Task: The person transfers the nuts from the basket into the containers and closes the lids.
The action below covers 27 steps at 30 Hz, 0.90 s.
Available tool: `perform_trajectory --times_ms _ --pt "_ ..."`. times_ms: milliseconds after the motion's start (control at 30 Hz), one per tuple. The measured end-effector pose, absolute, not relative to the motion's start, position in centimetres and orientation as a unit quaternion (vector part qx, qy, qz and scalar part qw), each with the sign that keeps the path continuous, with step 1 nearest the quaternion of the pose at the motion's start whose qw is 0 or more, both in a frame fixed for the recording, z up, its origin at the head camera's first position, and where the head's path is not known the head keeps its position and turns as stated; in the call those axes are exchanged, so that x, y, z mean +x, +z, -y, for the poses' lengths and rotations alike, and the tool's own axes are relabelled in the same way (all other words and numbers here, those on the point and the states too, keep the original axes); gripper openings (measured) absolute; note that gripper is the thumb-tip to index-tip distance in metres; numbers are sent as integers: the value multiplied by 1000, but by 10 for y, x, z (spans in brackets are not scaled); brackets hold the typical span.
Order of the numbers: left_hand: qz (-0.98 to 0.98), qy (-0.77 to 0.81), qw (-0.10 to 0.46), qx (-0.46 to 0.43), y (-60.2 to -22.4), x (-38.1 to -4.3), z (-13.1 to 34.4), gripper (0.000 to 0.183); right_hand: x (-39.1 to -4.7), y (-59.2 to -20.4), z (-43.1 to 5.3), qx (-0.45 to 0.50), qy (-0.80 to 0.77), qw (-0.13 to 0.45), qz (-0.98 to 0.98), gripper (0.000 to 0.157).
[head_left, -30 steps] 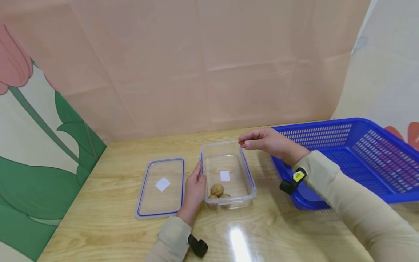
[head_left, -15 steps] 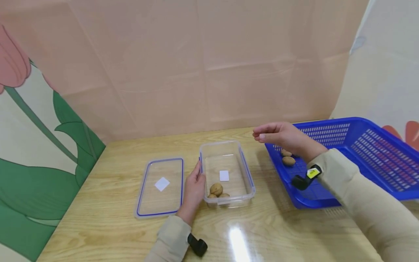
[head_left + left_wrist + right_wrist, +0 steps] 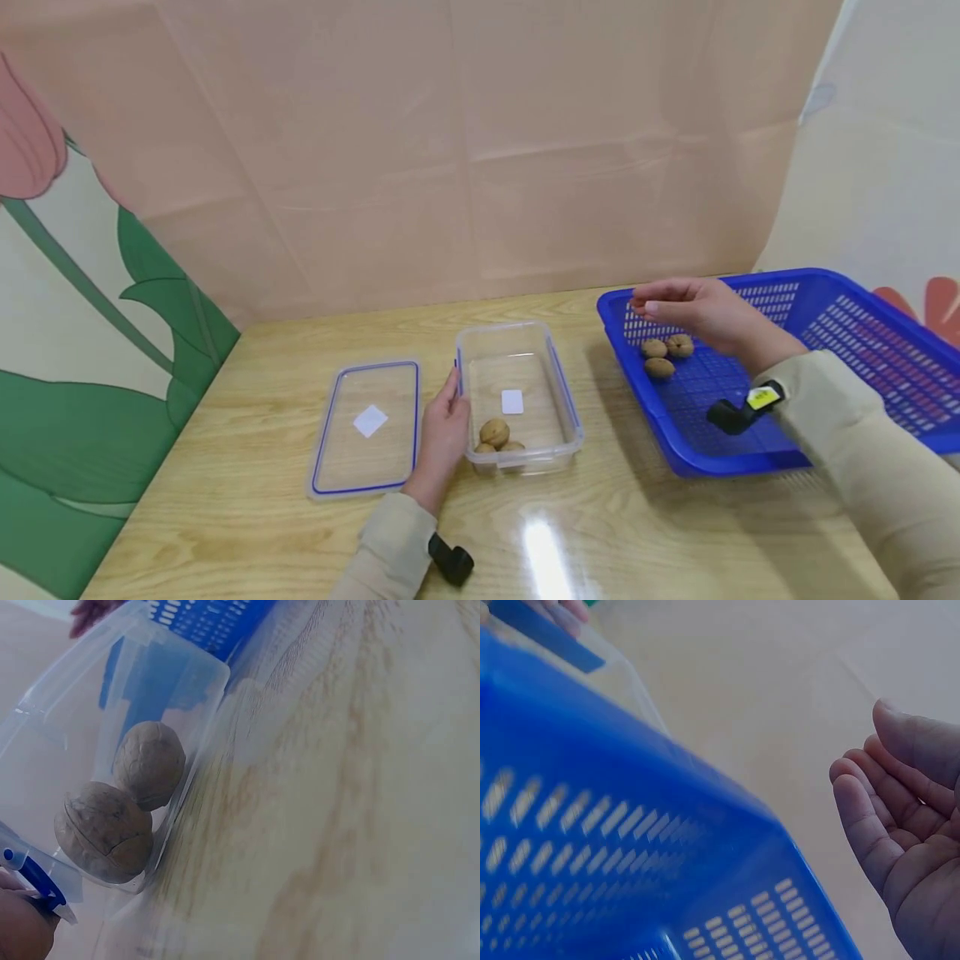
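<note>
My left hand holds the left side of a clear lidless food container at its blue-edged rim. Inside, several walnuts are gathered at the near left corner; two walnuts show large through the wall in the left wrist view. My right hand hovers over the left end of a blue plastic basket. Its fingers are loosely bent, and in the right wrist view the palm holds nothing. Three walnuts lie on the basket floor below that hand.
A clear lid with a blue seal and a white square label lies flat on the wooden table, left of the container. Behind the table hangs a pinkish-brown sheet. The basket stands at the right, its rim raised.
My right hand has moved right, from the container's far right corner to above the basket, uncovering the walnuts there. My left hand and the container have stayed put.
</note>
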<state>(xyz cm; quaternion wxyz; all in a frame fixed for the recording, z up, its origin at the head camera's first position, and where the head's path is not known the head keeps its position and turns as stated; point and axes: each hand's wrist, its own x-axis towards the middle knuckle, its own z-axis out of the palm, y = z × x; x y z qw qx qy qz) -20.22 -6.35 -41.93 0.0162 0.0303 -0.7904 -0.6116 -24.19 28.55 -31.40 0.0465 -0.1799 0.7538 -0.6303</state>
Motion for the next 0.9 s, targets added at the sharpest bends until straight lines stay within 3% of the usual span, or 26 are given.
perform_trajectory --times_ms 767,900 --pt "786 -618 20 20 -419 -201 63 51 -258 -341 -343 -74 -570 49 -817 24" --pt "784 -620 18 24 -419 -201 63 51 -261 -344 -346 -57 -521 56 -850 39"
